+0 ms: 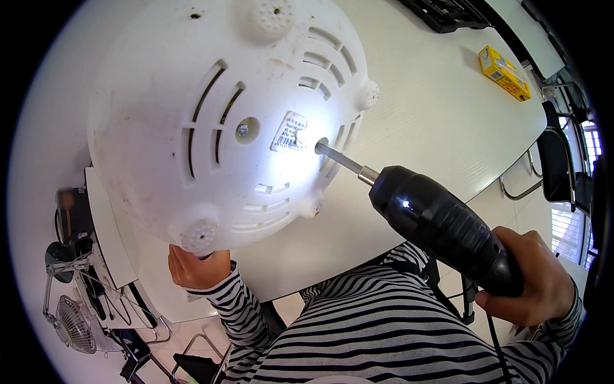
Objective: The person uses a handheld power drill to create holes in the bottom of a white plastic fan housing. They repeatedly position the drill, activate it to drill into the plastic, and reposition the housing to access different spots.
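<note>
A white plastic appliance base (158, 120) with vent slots and round feet fills the upper left, its underside turned towards me. My left hand (199, 269) is at its lower edge, the fingers partly hidden behind it. In my right hand (539, 278) is a black electric screwdriver (439, 221). Its long steel bit (340, 159) reaches into a recessed hole beside a printed label (289, 132). Light from the tool shines on the plastic there. Another recess, left of the label, holds a visible screw (242, 130).
Under the appliance lies a white table (431, 105). A yellow box (503, 73) rests near its far right edge, with a black tool case (448, 14) at the top. Black chairs (554, 153) stand at right; a fan (75, 324) is at lower left. A cord (496, 341) hangs below the screwdriver.
</note>
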Motion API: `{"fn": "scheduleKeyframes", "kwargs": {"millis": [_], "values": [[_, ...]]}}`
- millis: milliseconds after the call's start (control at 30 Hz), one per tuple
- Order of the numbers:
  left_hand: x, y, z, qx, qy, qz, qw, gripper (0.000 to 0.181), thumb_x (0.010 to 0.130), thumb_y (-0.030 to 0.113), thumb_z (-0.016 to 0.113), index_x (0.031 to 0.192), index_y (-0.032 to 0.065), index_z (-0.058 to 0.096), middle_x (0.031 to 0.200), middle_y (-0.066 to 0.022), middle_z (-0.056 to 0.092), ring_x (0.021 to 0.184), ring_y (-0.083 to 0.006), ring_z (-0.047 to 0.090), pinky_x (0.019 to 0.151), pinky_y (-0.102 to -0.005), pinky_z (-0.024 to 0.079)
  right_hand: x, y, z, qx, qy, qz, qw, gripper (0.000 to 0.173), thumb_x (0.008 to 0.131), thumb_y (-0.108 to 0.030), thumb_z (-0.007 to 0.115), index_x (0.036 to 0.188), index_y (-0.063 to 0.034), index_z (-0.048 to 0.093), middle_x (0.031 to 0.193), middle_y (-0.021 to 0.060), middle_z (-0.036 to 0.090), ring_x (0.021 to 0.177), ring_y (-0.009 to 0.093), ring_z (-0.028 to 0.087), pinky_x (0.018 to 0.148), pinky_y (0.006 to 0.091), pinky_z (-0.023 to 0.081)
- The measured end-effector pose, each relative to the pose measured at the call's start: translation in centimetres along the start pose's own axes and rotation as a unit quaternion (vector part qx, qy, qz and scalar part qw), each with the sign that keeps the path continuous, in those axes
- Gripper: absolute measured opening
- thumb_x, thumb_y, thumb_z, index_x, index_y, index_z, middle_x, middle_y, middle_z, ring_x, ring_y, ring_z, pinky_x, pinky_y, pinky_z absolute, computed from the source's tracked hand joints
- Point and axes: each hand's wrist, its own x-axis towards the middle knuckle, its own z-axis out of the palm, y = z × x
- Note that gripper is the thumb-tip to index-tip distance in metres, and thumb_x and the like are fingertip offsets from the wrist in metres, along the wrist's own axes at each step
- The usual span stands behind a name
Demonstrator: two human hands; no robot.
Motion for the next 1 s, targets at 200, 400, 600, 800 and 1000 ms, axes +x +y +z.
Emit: {"fn": "scheduleKeyframes", "kwargs": {"millis": [200,400,600,800,1000], "values": [[0.07,0.08,-0.08,0.006,-0.003,-0.001,1.000,0.051,0.055,0.030,0.075,0.094,0.0026,0.058,0.077,-0.0084,0.062,0.064,-0.0284,0.059,0.056,-0.0347,0.047,0.01,0.04,0.07,0.002,0.006,-0.006,1.000,0.042,0.054,-0.012,0.065,0.085,0.0083,0.047,0.050,0.0078,0.051,0.037,0.018,0.050,0.040,0.0252,0.044],[0.11,-0.01,0.00,0.005,-0.002,0.002,1.000,0.049,0.055,0.028,0.075,0.094,0.0033,0.058,0.077,-0.0082,0.062,0.063,-0.0282,0.059,0.056,-0.0343,0.047,0.13,0.12,0.10,0.009,0.008,-0.012,1.000,0.041,0.054,-0.012,0.065,0.084,0.0081,0.047,0.050,0.0080,0.052,0.037,0.018,0.052,0.040,0.0248,0.044],[0.14,0.02,-0.11,0.004,-0.002,0.003,1.000,0.049,0.055,0.027,0.074,0.094,0.0028,0.058,0.077,-0.0087,0.062,0.063,-0.0282,0.059,0.056,-0.0345,0.047,0.06,0.09,0.13,0.009,0.005,0.002,1.000,0.041,0.053,-0.011,0.065,0.084,0.0082,0.047,0.051,0.0081,0.052,0.038,0.018,0.052,0.040,0.0248,0.045],[0.09,-0.11,-0.03,0.008,0.000,0.005,1.000,0.048,0.056,0.026,0.074,0.094,0.0024,0.058,0.076,-0.0089,0.061,0.062,-0.0285,0.058,0.055,-0.0349,0.047,0.09,0.28,0.18,0.006,0.008,-0.007,1.000,0.041,0.054,-0.012,0.065,0.084,0.0081,0.047,0.051,0.0086,0.053,0.038,0.018,0.052,0.040,0.0251,0.045],[0.08,-0.04,-0.02,-0.006,0.001,0.000,1.000,0.046,0.056,0.025,0.073,0.093,0.0027,0.058,0.076,-0.0083,0.061,0.062,-0.0280,0.059,0.055,-0.0346,0.047,0.17,0.50,0.14,-0.005,0.001,-0.035,0.999,0.041,0.054,-0.012,0.065,0.085,0.0081,0.047,0.051,0.0085,0.052,0.038,0.019,0.052,0.040,0.0254,0.045]]}}
